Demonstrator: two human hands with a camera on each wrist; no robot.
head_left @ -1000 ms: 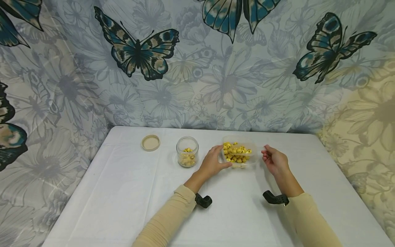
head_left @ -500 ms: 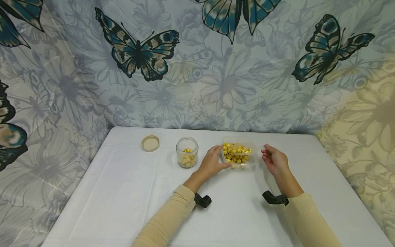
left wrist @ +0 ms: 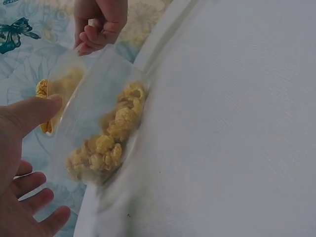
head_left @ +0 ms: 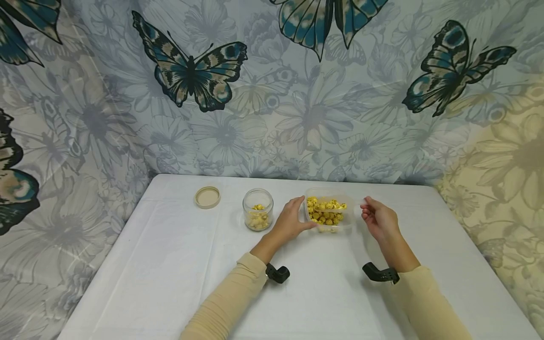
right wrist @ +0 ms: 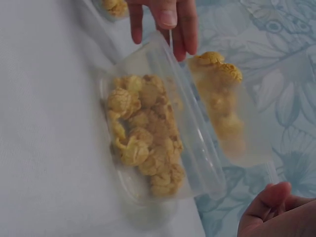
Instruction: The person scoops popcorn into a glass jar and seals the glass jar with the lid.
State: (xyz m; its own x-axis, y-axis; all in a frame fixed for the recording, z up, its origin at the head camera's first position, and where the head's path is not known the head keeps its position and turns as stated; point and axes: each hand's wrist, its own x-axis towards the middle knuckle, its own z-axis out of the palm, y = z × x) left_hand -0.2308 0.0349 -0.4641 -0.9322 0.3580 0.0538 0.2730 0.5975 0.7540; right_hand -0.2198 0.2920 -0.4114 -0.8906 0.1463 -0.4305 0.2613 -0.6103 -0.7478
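Observation:
A clear plastic container of yellow popcorn stands on the table. My left hand is at its left side, thumb and fingers straight and spread near the rim; contact is hard to make out. My right hand pinches the thin handle of a translucent scoop with curled fingers. The scoop lies over the container, carrying popcorn. More popcorn shows through the container wall in the right wrist view. To the left, an uncapped glass jar is part filled with popcorn.
A round beige-rimmed lid lies left of the jar. White cloth covers the table. Close behind the table's far edge hangs a butterfly-patterned curtain or wall covering.
My left hand has shifted very slightly left and away from the container's rim. The right hand and the scoop have barely moved.

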